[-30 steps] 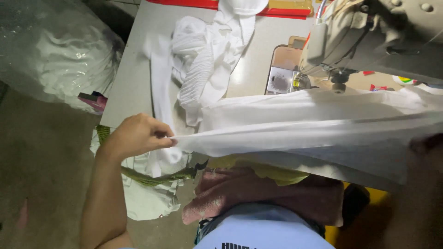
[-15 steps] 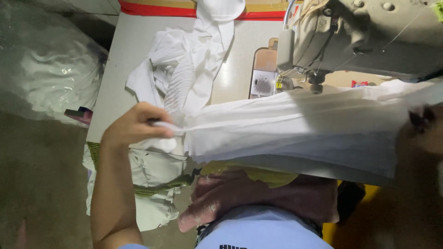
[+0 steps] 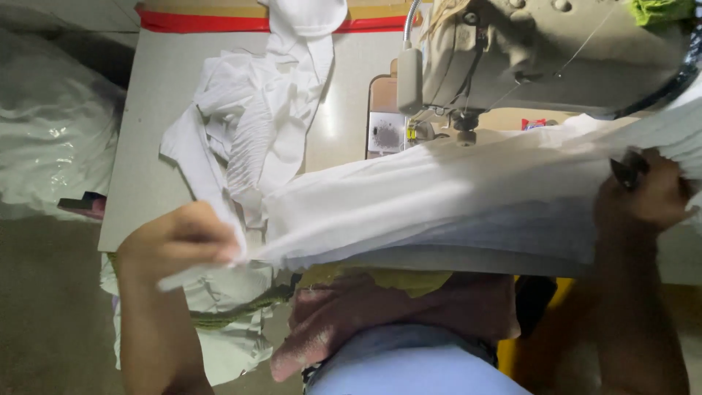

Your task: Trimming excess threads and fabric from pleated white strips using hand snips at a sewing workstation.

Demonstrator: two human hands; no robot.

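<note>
A long piece of white fabric is stretched taut across the front of the sewing table. My left hand pinches its left end near the table's front edge. My right hand grips the other end at the far right, together with a small dark tool. The fabric runs just below the needle area of a beige sewing machine.
A heap of crumpled white cloth pieces lies on the grey tabletop. More white cloth hangs off the front edge at left. A large clear plastic bag sits on the floor at left. My lap shows pink cloth.
The view has shifted, so hands and table sit differently in frame. The fabric stays stretched between both hands; my right hand, cut off at the edge before, now shows fully.
</note>
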